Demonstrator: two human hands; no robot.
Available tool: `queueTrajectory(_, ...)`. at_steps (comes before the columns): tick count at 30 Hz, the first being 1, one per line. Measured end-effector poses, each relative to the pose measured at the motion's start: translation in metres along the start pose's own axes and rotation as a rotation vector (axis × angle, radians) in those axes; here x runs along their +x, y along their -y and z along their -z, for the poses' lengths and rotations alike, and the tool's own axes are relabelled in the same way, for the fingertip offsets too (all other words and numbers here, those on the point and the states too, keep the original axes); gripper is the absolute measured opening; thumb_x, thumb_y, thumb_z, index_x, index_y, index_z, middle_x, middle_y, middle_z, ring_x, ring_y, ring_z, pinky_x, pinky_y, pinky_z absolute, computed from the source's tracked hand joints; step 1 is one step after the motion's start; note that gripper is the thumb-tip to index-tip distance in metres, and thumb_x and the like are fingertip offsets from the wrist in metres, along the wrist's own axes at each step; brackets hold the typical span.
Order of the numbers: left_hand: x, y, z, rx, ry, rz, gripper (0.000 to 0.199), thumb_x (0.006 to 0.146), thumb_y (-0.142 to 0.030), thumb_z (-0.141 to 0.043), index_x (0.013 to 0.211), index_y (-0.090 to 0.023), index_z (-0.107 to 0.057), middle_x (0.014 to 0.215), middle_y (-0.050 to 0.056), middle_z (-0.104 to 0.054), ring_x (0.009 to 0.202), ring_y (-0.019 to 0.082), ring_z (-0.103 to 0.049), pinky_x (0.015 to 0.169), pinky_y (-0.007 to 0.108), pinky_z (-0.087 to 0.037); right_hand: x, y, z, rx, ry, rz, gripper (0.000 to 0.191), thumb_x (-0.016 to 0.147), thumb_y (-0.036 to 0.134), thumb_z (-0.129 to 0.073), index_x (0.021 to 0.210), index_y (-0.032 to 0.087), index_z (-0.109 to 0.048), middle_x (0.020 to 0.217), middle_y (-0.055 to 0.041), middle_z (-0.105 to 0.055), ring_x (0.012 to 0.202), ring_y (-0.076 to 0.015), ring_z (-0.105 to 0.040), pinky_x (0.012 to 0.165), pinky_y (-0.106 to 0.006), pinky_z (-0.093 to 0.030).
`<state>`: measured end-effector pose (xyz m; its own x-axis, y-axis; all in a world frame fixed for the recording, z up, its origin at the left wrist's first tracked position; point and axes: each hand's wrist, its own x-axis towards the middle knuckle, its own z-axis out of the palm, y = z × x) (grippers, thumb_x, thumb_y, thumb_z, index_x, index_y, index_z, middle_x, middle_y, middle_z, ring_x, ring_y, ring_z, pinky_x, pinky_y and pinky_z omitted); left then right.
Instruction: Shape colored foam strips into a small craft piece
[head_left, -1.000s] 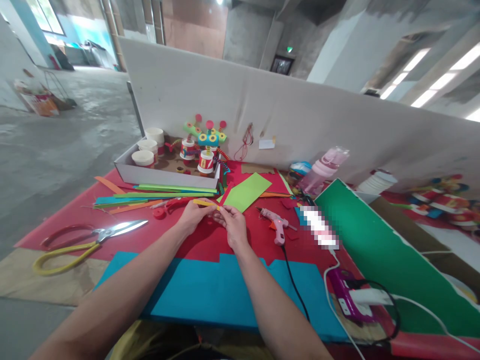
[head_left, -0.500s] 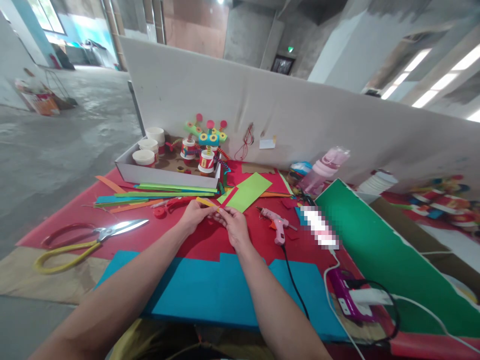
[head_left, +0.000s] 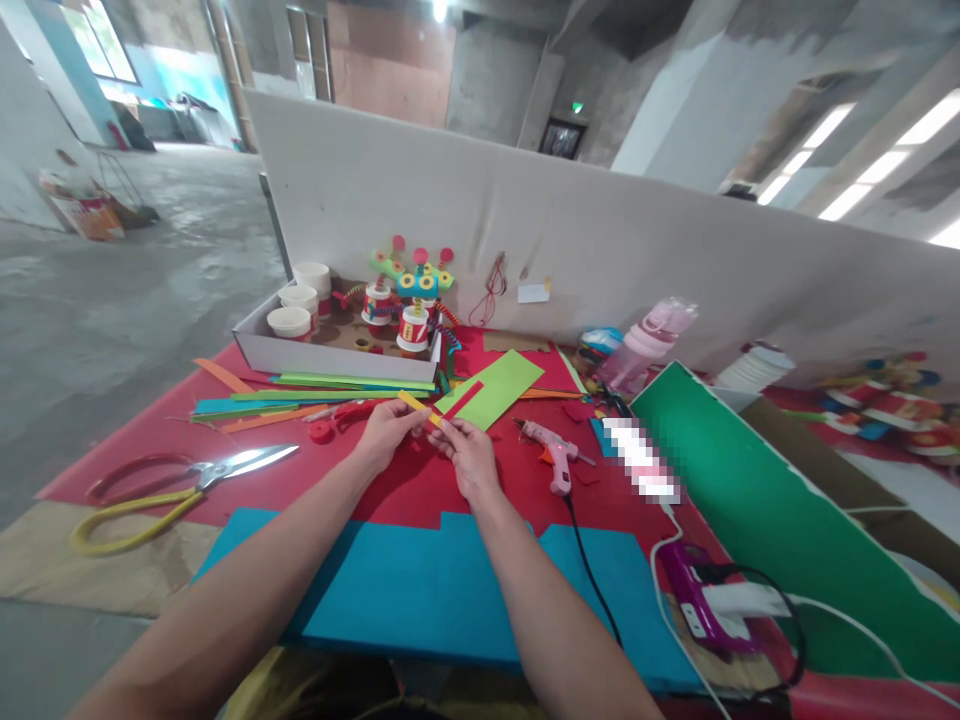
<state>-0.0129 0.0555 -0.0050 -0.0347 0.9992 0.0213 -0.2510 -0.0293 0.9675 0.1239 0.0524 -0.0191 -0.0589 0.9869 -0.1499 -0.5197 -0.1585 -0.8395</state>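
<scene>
A yellow paper strip (head_left: 414, 402) and a red paper strip (head_left: 465, 399) meet at an angle between my hands, over the middle of the table. My left hand (head_left: 390, 430) is closed on the yellow strip, thumb and fingers pinching it. With its fingertips, my right hand (head_left: 468, 455) grips the place where the two strips meet. Whether they are joined there is hidden by the fingers. Just beyond lies a light green paper sheet (head_left: 510, 385), partly behind the red strip. A pink glue gun (head_left: 556, 455) lies to the right of my right hand.
Large scissors (head_left: 202, 475) lie open at left. Coloured paper strips (head_left: 262, 400) rest before a box (head_left: 337, 357) with cups and paper figures. Blue sheets (head_left: 375, 580) cover the near edge. A pink bottle (head_left: 649, 345), a purple power strip (head_left: 701, 600) and a green panel (head_left: 757, 520) stand right.
The yellow strip has turned slightly and more of it shows between my hands. The red strip's free end has swung outward to the right. Both hands stay in nearly the same place.
</scene>
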Motion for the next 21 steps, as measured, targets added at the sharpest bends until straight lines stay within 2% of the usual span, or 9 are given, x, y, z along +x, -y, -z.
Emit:
queueTrajectory(3,0.000,-0.003,-0.001,-0.010,-0.009,-0.016,0.038,0.071,-0.049,-0.072,0.063,-0.013,-0.059,0.055,0.001,-0.058,0.048,0.009,-0.050,0.048,0.021,-0.039,0.000,0.001,-0.001,0.039,-0.019,0.019,0.033,0.053,0.031,-0.086,0.070,0.014,-0.063,0.059,0.0007,-0.067,0.059,-0.0121,-0.065,0.069,-0.025,-0.058)
queueTrajectory(6,0.000,-0.004,-0.002,-0.052,-0.022,0.028,0.052,0.077,-0.063,-0.057,0.065,-0.013,-0.060,0.057,0.004,-0.061,0.049,0.011,-0.053,0.049,0.023,-0.041,0.001,0.001,-0.001,0.046,-0.018,0.038,0.033,0.053,0.031,-0.086,0.071,0.015,-0.063,0.058,0.0014,-0.066,0.058,-0.0118,-0.065,0.067,-0.025,-0.057)
queueTrajectory(11,0.008,0.001,0.002,-0.151,0.012,0.114,0.063,0.079,-0.075,-0.038,0.066,-0.016,-0.053,0.058,0.006,-0.062,0.047,0.013,-0.055,0.050,0.025,-0.043,0.005,-0.005,-0.002,0.016,-0.014,0.070,0.031,0.056,0.032,-0.084,0.069,0.015,-0.062,0.058,0.0012,-0.066,0.058,-0.0120,-0.066,0.065,-0.024,-0.055)
queueTrajectory(15,0.012,0.007,0.005,-0.160,-0.010,0.097,0.055,0.082,-0.069,-0.040,0.068,-0.017,-0.050,0.058,0.005,-0.062,0.045,0.013,-0.055,0.048,0.026,-0.043,0.007,-0.009,-0.003,-0.013,0.024,0.102,0.031,0.058,0.035,-0.082,0.072,0.015,-0.062,0.060,0.0008,-0.066,0.058,-0.0126,-0.065,0.061,-0.024,-0.054)
queueTrajectory(21,0.012,0.012,0.005,0.029,0.087,0.006,0.038,0.083,-0.049,-0.050,0.071,-0.013,-0.057,0.053,0.003,-0.060,0.043,0.012,-0.053,0.046,0.024,-0.041,0.009,-0.007,-0.002,-0.018,0.018,0.126,0.031,0.058,0.035,-0.082,0.071,0.016,-0.061,0.059,0.0024,-0.065,0.060,-0.0135,-0.066,0.061,-0.025,-0.054)
